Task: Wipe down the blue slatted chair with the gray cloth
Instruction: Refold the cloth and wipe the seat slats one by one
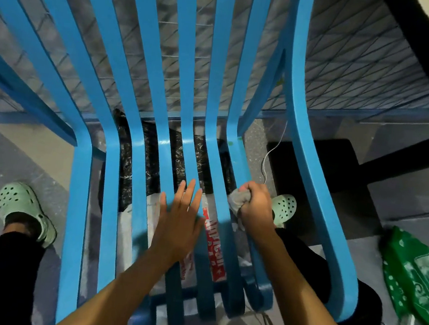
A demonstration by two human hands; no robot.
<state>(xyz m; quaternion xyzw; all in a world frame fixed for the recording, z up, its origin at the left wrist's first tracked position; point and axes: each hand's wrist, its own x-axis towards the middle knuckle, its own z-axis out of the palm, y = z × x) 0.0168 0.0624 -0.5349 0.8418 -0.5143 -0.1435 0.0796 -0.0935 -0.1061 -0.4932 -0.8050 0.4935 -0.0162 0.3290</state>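
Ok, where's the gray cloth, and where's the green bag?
gray cloth (236,200): head view, on the bunched part that shows.
green bag (413,276): head view, on the middle of its printed side.

Blue slatted chair (82,175), seen from above, its long curved slats running from backrest into seat with gaps between; gray cloth (236,200), bunched in the right hand (256,206) against a slat on the seat's right.

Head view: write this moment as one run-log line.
left hand: flat on blue chair slats | right hand: grips gray cloth against slat
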